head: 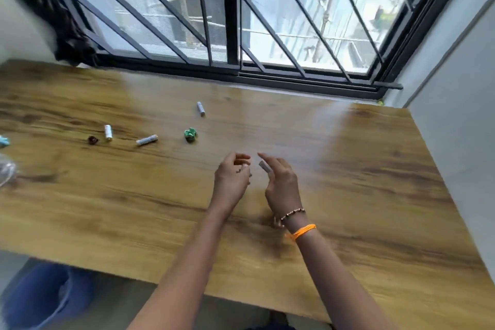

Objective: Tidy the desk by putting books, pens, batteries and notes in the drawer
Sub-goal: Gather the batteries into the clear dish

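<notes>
Wood-grain surface (348, 169) fills the view, no drawer showing. Right hand (281, 185) pinches what looks like a battery (264, 166) under half-curled fingers; left hand (231, 178) curls loosely, and whether it holds anything is too blurred to tell. 3 more batteries (146, 140) lie well apart to the left beside a green crumpled note (190, 134). Battery collecting seems underway; next comes gathering those strays.
</notes>
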